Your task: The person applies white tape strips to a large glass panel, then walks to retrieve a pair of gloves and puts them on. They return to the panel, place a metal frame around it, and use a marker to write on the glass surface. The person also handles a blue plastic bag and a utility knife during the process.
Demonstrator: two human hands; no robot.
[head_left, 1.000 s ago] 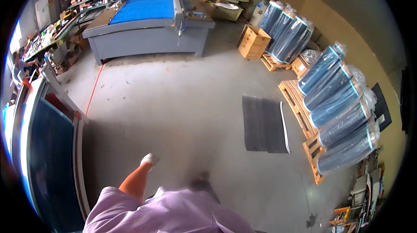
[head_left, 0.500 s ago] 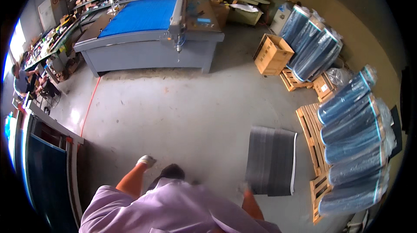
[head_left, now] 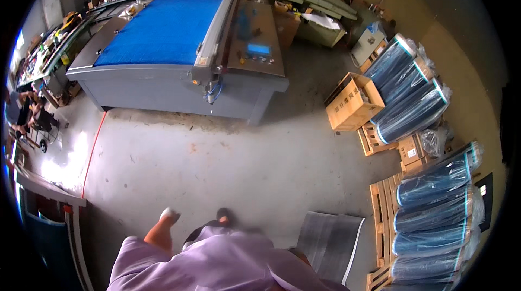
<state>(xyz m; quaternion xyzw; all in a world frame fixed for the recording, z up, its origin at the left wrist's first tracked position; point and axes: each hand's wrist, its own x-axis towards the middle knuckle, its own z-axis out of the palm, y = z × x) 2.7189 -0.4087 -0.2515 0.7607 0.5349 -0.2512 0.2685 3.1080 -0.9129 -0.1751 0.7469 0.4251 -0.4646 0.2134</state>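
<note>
The big grey machine (head_left: 179, 68) with the blue bed has come much closer and now fills the upper middle of the view, and the dark ribbed mat (head_left: 331, 242) on the floor has slid from the right down to the lower right, just beside the person's lilac top.

The left hand (head_left: 169, 215) hangs low over the bare concrete, fingers curled loosely together, with nothing in it and nothing touching it — the mat lies well apart to its right. The right hand is hidden behind the lilac sleeve, so its grip cannot be told.

Counted: one mat, one cutting machine, one open cardboard box (head_left: 354, 101) on a wooden pallet. Beside the box lean three blue film-wrapped rolls (head_left: 410, 93); lower right, a second stack of four such rolls (head_left: 434, 215) lies on another pallet (head_left: 381, 220).

The mat is a single rectangle, dark grey with fine lengthwise ribs and a pale edge along its right side — flat on the floor, slightly skewed.
</note>
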